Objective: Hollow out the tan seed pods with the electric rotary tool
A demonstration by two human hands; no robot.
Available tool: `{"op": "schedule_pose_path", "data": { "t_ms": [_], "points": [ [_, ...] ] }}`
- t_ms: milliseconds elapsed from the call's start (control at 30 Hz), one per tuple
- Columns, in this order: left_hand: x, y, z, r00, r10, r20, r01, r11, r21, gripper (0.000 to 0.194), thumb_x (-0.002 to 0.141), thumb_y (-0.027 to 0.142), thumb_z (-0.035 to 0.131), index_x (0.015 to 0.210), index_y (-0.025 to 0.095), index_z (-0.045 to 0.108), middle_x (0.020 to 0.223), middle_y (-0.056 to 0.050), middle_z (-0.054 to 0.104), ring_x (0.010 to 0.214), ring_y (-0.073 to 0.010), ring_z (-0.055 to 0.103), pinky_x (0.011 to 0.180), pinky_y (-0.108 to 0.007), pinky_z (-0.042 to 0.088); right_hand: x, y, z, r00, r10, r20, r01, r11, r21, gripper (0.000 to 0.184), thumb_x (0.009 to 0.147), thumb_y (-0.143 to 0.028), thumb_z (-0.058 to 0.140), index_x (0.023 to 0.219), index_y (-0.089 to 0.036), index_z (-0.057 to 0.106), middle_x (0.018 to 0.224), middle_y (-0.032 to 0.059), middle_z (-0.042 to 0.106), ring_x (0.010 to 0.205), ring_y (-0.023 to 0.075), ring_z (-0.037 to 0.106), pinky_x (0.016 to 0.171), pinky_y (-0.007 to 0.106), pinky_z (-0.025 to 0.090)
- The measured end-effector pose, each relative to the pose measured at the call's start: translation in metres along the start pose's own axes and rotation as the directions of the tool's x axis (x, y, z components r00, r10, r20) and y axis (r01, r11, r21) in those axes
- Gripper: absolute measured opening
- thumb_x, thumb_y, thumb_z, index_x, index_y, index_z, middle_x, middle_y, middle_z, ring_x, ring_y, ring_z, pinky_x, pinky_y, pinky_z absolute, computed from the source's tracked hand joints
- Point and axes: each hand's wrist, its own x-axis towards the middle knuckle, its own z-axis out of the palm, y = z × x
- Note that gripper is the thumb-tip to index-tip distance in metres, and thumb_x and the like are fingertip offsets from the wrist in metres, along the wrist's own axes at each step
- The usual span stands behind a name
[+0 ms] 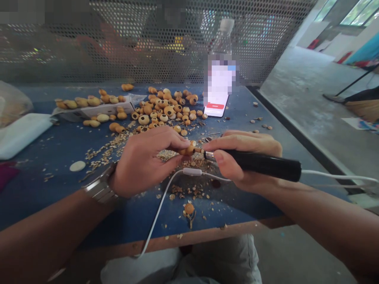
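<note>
My left hand (145, 159) is shut on a small orange seed shell (187, 150), pinched at the fingertips. My right hand (239, 157) grips a black pen-shaped electric rotary tool (266, 165), and its metal collet and small bit reach the shell's end. The exact contact point is too small to see. A white cable (192, 172) runs from the tool's rear end and another passes under my hands. Beyond them lies a heap of drilled orange seed shells (160, 108) with round holes. Pale shavings (100, 152) are scattered over the blue table (50, 142).
A smartphone (216, 108) and a plastic bottle (223, 39) stand at the back, before a perforated metal screen (118, 47). A white cloth (23, 134) and plastic bag (12, 104) lie left. The table's wooden front edge (177, 236) is nearest me; concrete floor (304, 94) lies right.
</note>
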Motion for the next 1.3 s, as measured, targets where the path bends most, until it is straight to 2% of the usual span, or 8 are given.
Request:
{"op": "schedule_pose_path", "data": {
  "t_ms": [100, 333, 467, 700, 833, 967, 1133, 1300],
  "points": [
    [0.001, 0.001, 0.001, 1.000, -0.001, 0.028, 0.001, 1.000, 0.002, 0.006, 0.092, 0.023, 0.077, 0.095, 0.027, 0.073, 0.100, -0.001, 0.080, 0.092, -0.0193, 0.076, 0.081, -0.034, 0.060, 0.001, -0.001, -0.001, 1.000, 0.019, -0.001, -0.019, 1.000, 0.019, 0.015, 0.087, -0.020, 0.070, 0.087, -0.030, 0.081, 0.081, -0.0014, 0.081, 0.063, 0.0140, 0.072, 0.066, 0.027, 0.061],
    [0.000, 0.002, 0.001, 0.999, -0.026, 0.029, 0.026, 1.000, -0.007, 0.009, 0.091, 0.022, 0.077, 0.096, 0.028, 0.072, 0.102, 0.000, 0.080, 0.092, -0.0193, 0.076, 0.081, -0.034, 0.061, -0.001, 0.009, -0.002, 0.971, 0.238, 0.018, -0.236, 0.950, 0.204, 0.017, 0.094, -0.030, 0.067, 0.087, -0.028, 0.082, 0.077, -0.0013, 0.079, 0.058, 0.0122, 0.067, 0.052, 0.024, 0.057],
    [-0.003, 0.001, 0.001, 0.998, -0.064, 0.002, 0.063, 0.992, -0.106, 0.014, 0.090, 0.022, 0.079, 0.100, 0.028, 0.072, 0.102, -0.001, 0.079, 0.093, -0.0194, 0.076, 0.082, -0.035, 0.063, -0.004, 0.014, 0.001, 0.949, 0.315, 0.022, -0.306, 0.899, 0.314, 0.020, 0.097, -0.039, 0.067, 0.089, -0.028, 0.082, 0.074, -0.0006, 0.076, 0.056, 0.0120, 0.066, 0.050, 0.024, 0.056],
    [-0.005, 0.002, 0.003, 0.992, -0.112, -0.050, 0.107, 0.989, -0.107, 0.012, 0.089, 0.023, 0.082, 0.095, 0.028, 0.072, 0.096, 0.000, 0.077, 0.089, -0.0172, 0.075, 0.074, -0.031, 0.063, -0.004, 0.004, 0.001, 0.991, 0.133, -0.009, -0.130, 0.983, 0.132, 0.013, 0.094, -0.029, 0.069, 0.094, -0.030, 0.082, 0.090, 0.0005, 0.082, 0.076, 0.0152, 0.075, 0.067, 0.027, 0.060],
    [-0.005, 0.001, 0.003, 0.989, -0.144, -0.045, 0.138, 0.985, -0.104, 0.009, 0.091, 0.030, 0.079, 0.095, 0.028, 0.072, 0.096, -0.001, 0.077, 0.089, -0.0188, 0.075, 0.074, -0.034, 0.062, -0.001, 0.000, 0.001, 1.000, 0.016, -0.025, -0.015, 0.998, 0.055, 0.014, 0.089, -0.023, 0.071, 0.093, -0.031, 0.082, 0.077, -0.0012, 0.079, 0.062, 0.0135, 0.069, 0.060, 0.027, 0.057],
    [-0.003, 0.001, 0.002, 0.994, -0.106, -0.032, 0.104, 0.993, -0.064, 0.010, 0.090, 0.026, 0.080, 0.095, 0.028, 0.071, 0.095, -0.001, 0.078, 0.087, -0.0191, 0.075, 0.073, -0.035, 0.060, 0.001, -0.003, 0.001, 1.000, -0.017, -0.027, 0.017, 1.000, -0.011, 0.015, 0.086, -0.019, 0.071, 0.090, -0.030, 0.081, 0.078, -0.0016, 0.079, 0.062, 0.0126, 0.069, 0.063, 0.026, 0.057],
    [-0.002, 0.001, 0.004, 0.996, -0.078, -0.036, 0.077, 0.997, -0.016, 0.010, 0.087, 0.026, 0.082, 0.091, 0.026, 0.072, 0.094, 0.000, 0.079, 0.087, -0.0192, 0.076, 0.076, -0.035, 0.060, 0.000, 0.002, -0.001, 0.991, 0.130, 0.013, -0.130, 0.985, 0.113, 0.015, 0.091, -0.022, 0.068, 0.085, -0.027, 0.081, 0.080, -0.0012, 0.081, 0.066, 0.0128, 0.072, 0.062, 0.024, 0.058],
    [-0.005, 0.002, 0.005, 0.985, -0.167, -0.039, 0.160, 0.975, -0.154, 0.016, 0.084, 0.023, 0.085, 0.095, 0.026, 0.073, 0.095, -0.001, 0.078, 0.087, -0.0171, 0.075, 0.075, -0.029, 0.063, -0.003, 0.014, 0.004, 0.960, 0.279, 0.020, -0.270, 0.906, 0.325, 0.018, 0.097, -0.035, 0.067, 0.091, -0.026, 0.082, 0.077, -0.0004, 0.077, 0.059, 0.0110, 0.066, 0.051, 0.022, 0.054]
  ]
}}
